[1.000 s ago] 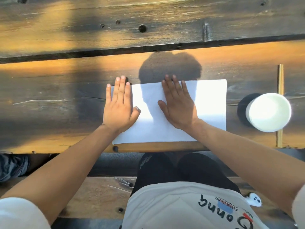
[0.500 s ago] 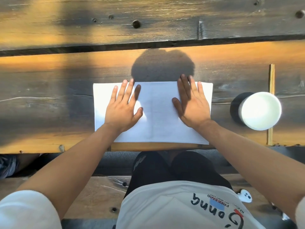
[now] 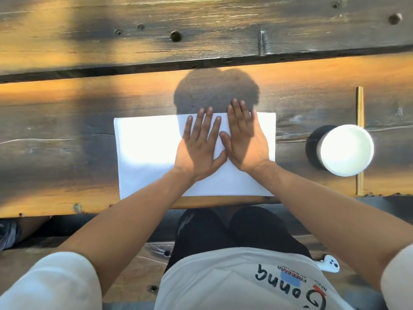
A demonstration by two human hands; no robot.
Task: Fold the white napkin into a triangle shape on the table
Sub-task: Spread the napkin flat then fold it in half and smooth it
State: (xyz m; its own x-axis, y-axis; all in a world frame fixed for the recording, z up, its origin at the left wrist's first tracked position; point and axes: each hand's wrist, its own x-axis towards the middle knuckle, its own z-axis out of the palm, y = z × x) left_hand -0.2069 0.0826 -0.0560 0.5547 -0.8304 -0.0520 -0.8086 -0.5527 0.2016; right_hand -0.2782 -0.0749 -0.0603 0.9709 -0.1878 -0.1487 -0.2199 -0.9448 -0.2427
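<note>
The white napkin (image 3: 147,151) lies flat as a wide rectangle on the wooden table (image 3: 67,121), close to the near edge. Both my hands press palm down on its right half, side by side. My left hand (image 3: 199,146) rests near the napkin's middle with fingers spread. My right hand (image 3: 245,142) lies just right of it, thumbs nearly touching, fingertips reaching past the napkin's far edge. Neither hand grips anything. The left half of the napkin is uncovered and brightly lit.
A white cup (image 3: 346,151) stands on the table to the right of the napkin. Behind the cup a thin wooden stick (image 3: 359,121) lies front to back. A dark gap between planks (image 3: 134,69) runs across the far side. A small white case (image 3: 330,264) sits on the bench by my leg.
My left hand has slid right across the napkin to sit beside my right hand. The right hand has shifted slightly left. The napkin stays flat.
</note>
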